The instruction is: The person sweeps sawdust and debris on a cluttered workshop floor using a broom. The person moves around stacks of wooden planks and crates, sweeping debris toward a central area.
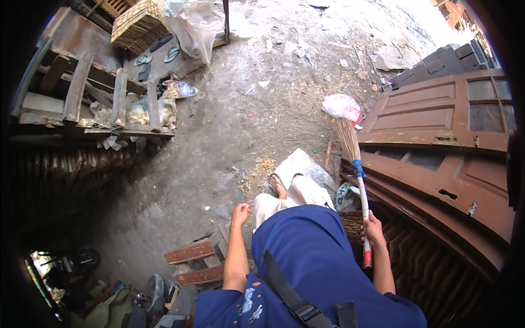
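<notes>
My right hand (pixel 374 229) is wrapped round the pale handle of a stick broom (pixel 362 188), close to its red end. Blue binding holds the broom's long straw bristles, which point away from me. At the bristle tips is a crumpled white and pink plastic bag (pixel 341 107); whether it touches the floor there, I cannot tell. Down at my side hangs my left hand (pixel 239 213), its fingers curled in, with nothing visible in them. Below my feet, which are in sandals, lies a pale flat board (pixel 304 167).
Brown wooden doors (pixel 415 109) lean in a stack on the right, near grey blocks (pixel 437 64). A slatted wooden frame (pixel 82 87) with plastic scraps stands on the left. Slippers (pixel 171 53) and a woven basket (pixel 139 27) lie beyond. Broken planks (pixel 191 252) are near my left arm.
</notes>
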A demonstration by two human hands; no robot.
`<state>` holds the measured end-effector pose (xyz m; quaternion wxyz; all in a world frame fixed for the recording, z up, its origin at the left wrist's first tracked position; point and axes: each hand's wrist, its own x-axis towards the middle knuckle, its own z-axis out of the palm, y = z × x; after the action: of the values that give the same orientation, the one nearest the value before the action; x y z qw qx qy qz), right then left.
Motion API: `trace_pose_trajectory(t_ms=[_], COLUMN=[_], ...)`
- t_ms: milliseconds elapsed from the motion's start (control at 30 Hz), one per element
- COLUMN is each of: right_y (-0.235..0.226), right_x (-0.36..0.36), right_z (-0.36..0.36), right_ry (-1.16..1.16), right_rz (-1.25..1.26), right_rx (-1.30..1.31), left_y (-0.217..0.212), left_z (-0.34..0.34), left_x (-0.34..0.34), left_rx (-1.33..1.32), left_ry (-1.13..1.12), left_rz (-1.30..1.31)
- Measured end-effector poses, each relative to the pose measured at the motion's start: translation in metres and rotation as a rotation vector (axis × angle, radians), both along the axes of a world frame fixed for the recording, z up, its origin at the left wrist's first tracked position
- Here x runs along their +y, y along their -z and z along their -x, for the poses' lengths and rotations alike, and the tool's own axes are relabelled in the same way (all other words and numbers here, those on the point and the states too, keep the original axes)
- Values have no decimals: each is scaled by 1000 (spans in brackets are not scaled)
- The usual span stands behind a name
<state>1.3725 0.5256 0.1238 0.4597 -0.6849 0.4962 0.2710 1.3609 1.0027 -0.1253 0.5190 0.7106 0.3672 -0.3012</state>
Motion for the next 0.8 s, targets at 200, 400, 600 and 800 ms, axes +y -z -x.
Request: trace_pose_trajectory(t_ms=[200,400,600,800], right_y=[-58,24,96,112], right_x=[7,33,81,46], right_z=[-12,-6,-98,-103], right_ry=[459,-1067,-1395,-1427], right_rz=[-592,285,373,482], right_rx=[69,-253,-11,141], left_y=[15,22,6,-20], left_z=[35,34,10,14], left_x=[3,-4,-16,-10], left_rx=[144,119,-41,-99], left_ry=[-69,-42,-71,-185], left_rz=[34,36,28,51])
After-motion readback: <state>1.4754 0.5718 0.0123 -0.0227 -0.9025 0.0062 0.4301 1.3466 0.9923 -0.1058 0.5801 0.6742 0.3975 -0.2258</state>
